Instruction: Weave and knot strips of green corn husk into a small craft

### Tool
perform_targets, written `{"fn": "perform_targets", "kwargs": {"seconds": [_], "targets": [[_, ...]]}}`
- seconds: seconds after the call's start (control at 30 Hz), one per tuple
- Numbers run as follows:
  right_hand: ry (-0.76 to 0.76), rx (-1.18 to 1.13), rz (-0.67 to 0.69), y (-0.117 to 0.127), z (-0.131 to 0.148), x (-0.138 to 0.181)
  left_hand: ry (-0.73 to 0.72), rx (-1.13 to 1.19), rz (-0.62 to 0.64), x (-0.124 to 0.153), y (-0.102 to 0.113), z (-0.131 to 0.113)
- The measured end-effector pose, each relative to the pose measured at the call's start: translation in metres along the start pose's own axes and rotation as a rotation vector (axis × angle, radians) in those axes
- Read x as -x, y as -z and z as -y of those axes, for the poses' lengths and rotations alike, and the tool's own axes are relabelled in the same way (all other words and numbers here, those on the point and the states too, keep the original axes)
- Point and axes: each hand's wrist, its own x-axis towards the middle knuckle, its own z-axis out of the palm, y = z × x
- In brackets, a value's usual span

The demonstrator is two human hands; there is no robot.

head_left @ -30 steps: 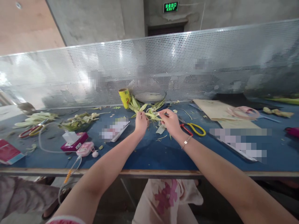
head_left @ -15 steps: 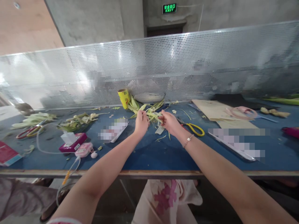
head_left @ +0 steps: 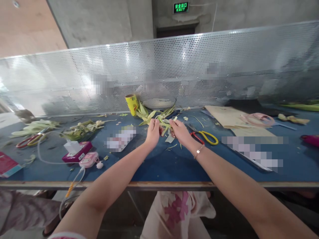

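My left hand (head_left: 152,131) and my right hand (head_left: 179,131) are held close together over the blue table (head_left: 161,162), both closed on a bundle of pale green leaf strips (head_left: 164,123) that runs between them. Behind the hands lies a loose pile of green leaves (head_left: 147,114). Small leaf scraps (head_left: 171,141) lie on the table just under my right hand. A thin bracelet sits on my right wrist.
Yellow-handled scissors (head_left: 205,136) lie right of my hands. A yellow roll (head_left: 132,103) stands by the perforated metal screen (head_left: 159,73). At left are a pink box (head_left: 77,151), a pink device with cable (head_left: 89,160), more leaves (head_left: 82,127) and scissors (head_left: 28,141). Cardboard (head_left: 229,119) lies at right.
My two hands have drawn closer together and come slightly toward me, still gripping the leaf strips. The rest of the table is unchanged.
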Motion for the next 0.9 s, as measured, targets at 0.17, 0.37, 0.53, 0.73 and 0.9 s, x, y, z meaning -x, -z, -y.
{"fn": "perform_targets", "kwargs": {"seconds": [0.17, 0.37, 0.53, 0.73, 0.9], "targets": [[0.108, 0.221, -0.110, 0.001, 0.012, 0.004, 0.225, 0.313, 0.037, 0.004, -0.007, -0.005], [0.172, 0.266, -0.111, 0.001, 0.018, 0.007, 0.380, 0.438, 0.032, 0.006, -0.009, -0.009], [0.193, 0.293, -0.051, -0.002, 0.013, 0.008, 0.412, 0.406, 0.103, 0.007, -0.010, -0.009], [0.275, 0.417, 0.025, -0.003, 0.017, 0.012, 0.332, 0.231, 0.025, 0.009, -0.014, -0.010], [0.262, 0.440, 0.084, -0.006, 0.021, 0.016, 0.268, 0.144, -0.061, 0.009, -0.015, -0.009]]}}
